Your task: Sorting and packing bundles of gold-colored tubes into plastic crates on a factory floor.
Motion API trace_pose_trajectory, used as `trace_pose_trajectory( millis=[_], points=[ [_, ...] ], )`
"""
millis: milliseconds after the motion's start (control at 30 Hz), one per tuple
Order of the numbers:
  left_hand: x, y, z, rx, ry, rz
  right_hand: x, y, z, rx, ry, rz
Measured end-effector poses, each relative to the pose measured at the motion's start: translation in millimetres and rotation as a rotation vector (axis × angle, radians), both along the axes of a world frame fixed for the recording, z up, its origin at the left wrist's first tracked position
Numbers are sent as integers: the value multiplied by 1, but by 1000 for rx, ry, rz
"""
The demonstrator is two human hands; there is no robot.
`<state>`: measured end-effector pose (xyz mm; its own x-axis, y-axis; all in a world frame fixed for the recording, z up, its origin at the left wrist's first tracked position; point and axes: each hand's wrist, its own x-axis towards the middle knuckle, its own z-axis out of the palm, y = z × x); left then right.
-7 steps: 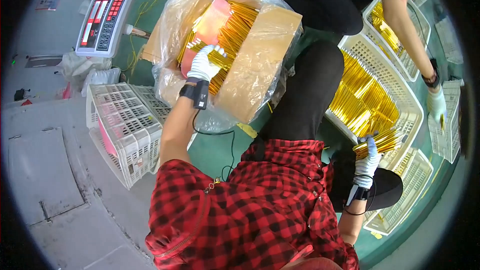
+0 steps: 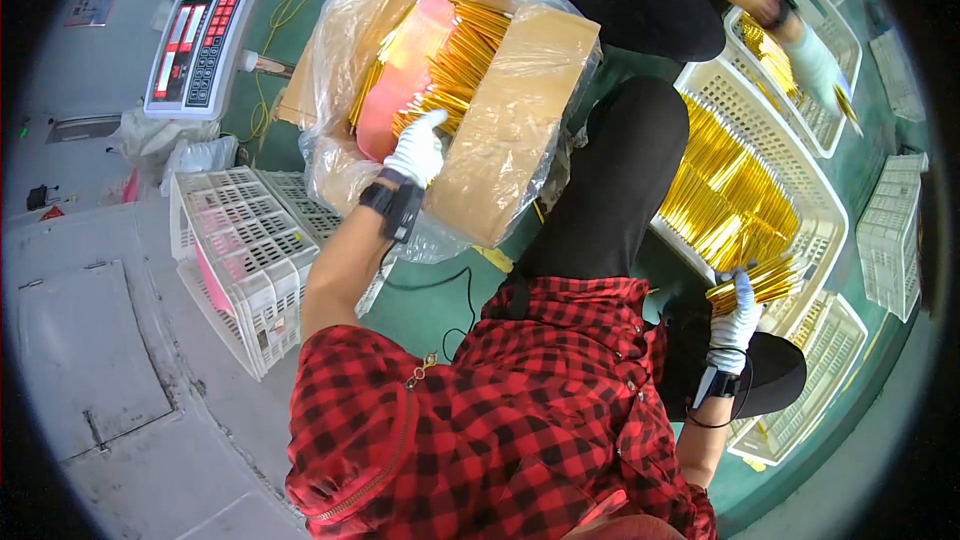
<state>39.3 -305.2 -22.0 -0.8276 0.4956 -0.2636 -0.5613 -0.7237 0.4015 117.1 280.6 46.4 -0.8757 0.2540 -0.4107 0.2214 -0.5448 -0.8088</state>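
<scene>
My white-gloved left hand (image 2: 416,150) is low inside a plastic-lined cardboard box (image 2: 515,130). Its fingers close on a bunch of thin gold sticks (image 2: 432,112) with pale tips, partly hidden by the glove. More gold sticks (image 2: 475,45) lie in the box, and a pink sheet (image 2: 405,60) rests on them beside my hand. On the right, my gloved right hand (image 2: 738,322) grips another bundle of gold sticks (image 2: 765,282). It is held by the near end of a white basket (image 2: 830,230) filled with rows of the same sticks.
A co-worker's gloved hand (image 2: 815,65) holds a few sticks over another basket (image 2: 845,130). White crates (image 2: 245,260) stand left of the box, below a digital scale (image 2: 200,50). Another crate (image 2: 892,240) is at the far right. A black cable (image 2: 470,290) trails near my left arm.
My left hand has shifted slightly nearer with its bunch, which sits lower against the sticks, uncovering more of the pink sheet. The co-worker's hand moved up from the right crate. My right hand stayed put.
</scene>
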Motion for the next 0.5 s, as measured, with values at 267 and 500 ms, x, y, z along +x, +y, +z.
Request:
trace_pose_trajectory(
  millis=[267,500],
  points=[
    [37,0,86,-412,-194,139,-6,-5,1,15,-17,98],
    [17,17,106,-1380,53,197,2,-1,-1,123,0,102]
  ],
)
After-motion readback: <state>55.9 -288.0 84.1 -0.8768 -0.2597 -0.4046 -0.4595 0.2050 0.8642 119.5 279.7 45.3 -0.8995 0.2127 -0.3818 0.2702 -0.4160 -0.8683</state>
